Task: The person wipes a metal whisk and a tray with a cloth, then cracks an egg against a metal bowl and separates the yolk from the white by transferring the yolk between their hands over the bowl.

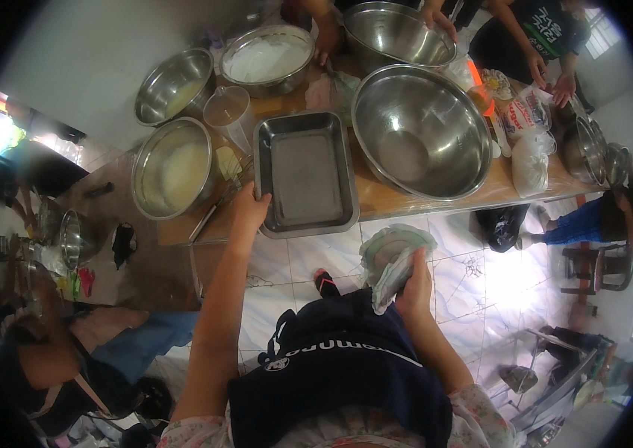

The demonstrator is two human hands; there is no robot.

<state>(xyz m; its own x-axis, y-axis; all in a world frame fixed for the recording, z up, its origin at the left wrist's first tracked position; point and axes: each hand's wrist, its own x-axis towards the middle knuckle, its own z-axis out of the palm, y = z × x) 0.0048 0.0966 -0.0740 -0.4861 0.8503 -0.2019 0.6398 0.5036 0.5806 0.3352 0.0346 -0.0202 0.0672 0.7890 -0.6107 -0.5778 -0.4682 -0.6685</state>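
Note:
My left hand (pixel 249 209) is closed on the near left rim of a dark rectangular baking pan (pixel 304 228), which lies at the table's front edge with nothing in it. In my right hand (pixel 415 290), held out in front of the table, is a folded pale green cloth (pixel 391 257) with a ruffled edge; the fingers are partly hidden behind it. Left of my left hand lie a spatula with a pale blade (pixel 228 162) and a thin metal utensil (pixel 206 222). A steel bowl (pixel 137 175) of pale yellow batter stands beyond them.
A large steel bowl (pixel 421 112) stands right of the pan. Behind are a clear measuring jug (pixel 228 110), a bowl of white cream (pixel 266 60) and another bowl (pixel 175 86). Plastic bags (pixel 531 163) sit at the right. A co-worker's hand (pixel 438 19) touches a far bowl.

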